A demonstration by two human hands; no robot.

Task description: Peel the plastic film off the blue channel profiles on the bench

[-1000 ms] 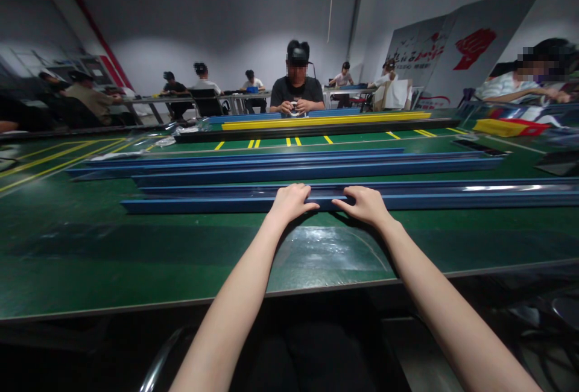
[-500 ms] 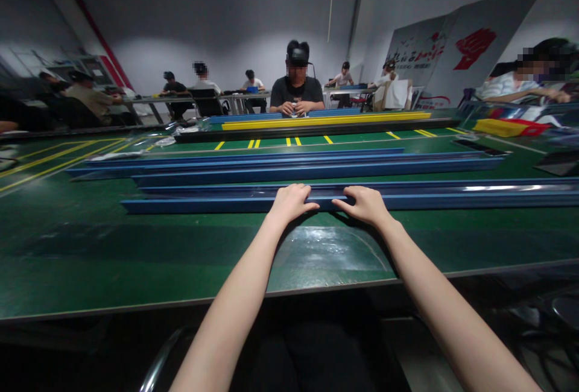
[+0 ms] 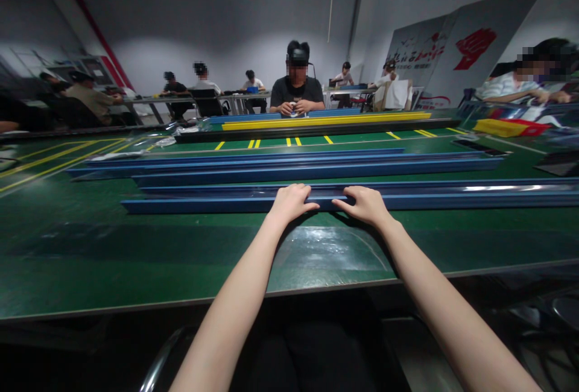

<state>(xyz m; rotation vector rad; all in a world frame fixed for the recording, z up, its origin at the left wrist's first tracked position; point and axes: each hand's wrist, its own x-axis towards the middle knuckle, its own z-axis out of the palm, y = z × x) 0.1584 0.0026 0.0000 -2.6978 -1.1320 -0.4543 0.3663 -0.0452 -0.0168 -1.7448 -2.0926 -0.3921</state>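
Nearest to me on the green table lies a long blue channel-shaped strip. My left hand grips it near the middle, with the thumb on the near wall and the fingers over the trough. A short way to the right, my right hand holds the same strip in a mirrored grip, its thumb pointing toward the left one. Fingertips of both hands are hidden inside the trough. Shiny clear film shows in the trough at the right. Just behind lies another blue channel strip.
Clear plastic film lies on the table before my hands. Farther back are a yellow strip, a black strip and a dark phone-like slab. A person sits opposite; another sits at right beside yellow and red trays.
My hands and the blue strip have not visibly moved. The person at the right has shifted their hands slightly.
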